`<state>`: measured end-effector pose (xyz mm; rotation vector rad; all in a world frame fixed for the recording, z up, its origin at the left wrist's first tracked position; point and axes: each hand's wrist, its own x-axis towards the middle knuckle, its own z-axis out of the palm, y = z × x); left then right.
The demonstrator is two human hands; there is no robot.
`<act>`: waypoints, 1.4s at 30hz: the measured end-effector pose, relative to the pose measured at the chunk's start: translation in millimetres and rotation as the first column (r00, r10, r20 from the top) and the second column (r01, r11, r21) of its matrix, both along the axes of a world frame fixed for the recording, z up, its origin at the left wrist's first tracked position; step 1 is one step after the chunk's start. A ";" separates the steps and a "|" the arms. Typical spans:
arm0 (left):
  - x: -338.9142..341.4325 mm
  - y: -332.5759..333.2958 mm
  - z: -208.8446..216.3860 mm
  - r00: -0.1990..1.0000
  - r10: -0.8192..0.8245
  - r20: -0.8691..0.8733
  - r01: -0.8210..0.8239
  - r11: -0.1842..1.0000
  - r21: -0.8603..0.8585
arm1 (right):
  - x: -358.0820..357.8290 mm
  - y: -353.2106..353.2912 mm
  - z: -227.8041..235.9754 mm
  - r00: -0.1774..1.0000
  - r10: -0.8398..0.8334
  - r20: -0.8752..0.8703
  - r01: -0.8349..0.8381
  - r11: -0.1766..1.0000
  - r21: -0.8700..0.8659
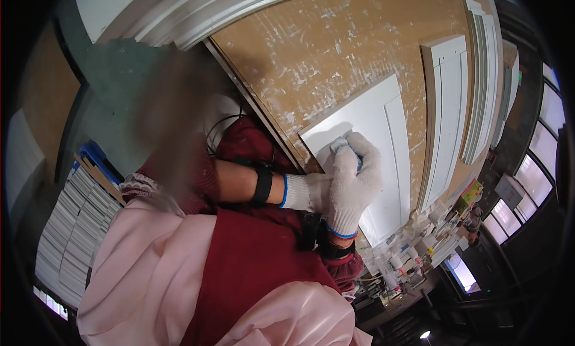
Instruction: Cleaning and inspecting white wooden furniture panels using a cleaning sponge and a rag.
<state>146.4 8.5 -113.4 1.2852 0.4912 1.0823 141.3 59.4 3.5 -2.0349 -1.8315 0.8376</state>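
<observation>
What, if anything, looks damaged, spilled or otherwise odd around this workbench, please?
The brown bench top looks marked: whitish smears and scuffs are scattered beyond the white panel, contrasting with the brown. I cannot tell whether they are residue or wear.

A panel (393, 166) lies on the workbench (353, 46), left of a second panel (444, 109).

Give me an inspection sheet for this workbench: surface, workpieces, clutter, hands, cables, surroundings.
Surface: brown tabletop, smeared with white marks.
Workpieces: white panel lying under the hands; second white panel to its right.
Clutter: cups and bottles crowded at the table's lower-right end.
Hands: both gloved; right hand closed around a pale blue item, kind unclear; left hand partly hidden behind it, grip can't be told.
Cables: thin dark cable curving beside the table's left edge.
Surroundings: stacked white boards left; windows right.
</observation>
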 end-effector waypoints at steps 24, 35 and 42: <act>-21.0 12.2 35.9 0.624 0.590 -0.512 -0.041 0.679 0.733 | 56.4 41.1 22.0 0.955 -0.123 -0.269 0.155 0.983 0.101; -41.2 16.5 47.4 0.578 0.548 -0.604 0.066 0.707 0.705 | 36.7 93.2 12.2 0.991 0.131 -0.014 -0.126 0.972 0.199; -45.4 19.2 36.6 0.630 0.576 -0.520 0.086 0.614 0.785 | 34.2 100.9 -0.4 0.993 0.116 -0.007 -0.114 0.981 0.156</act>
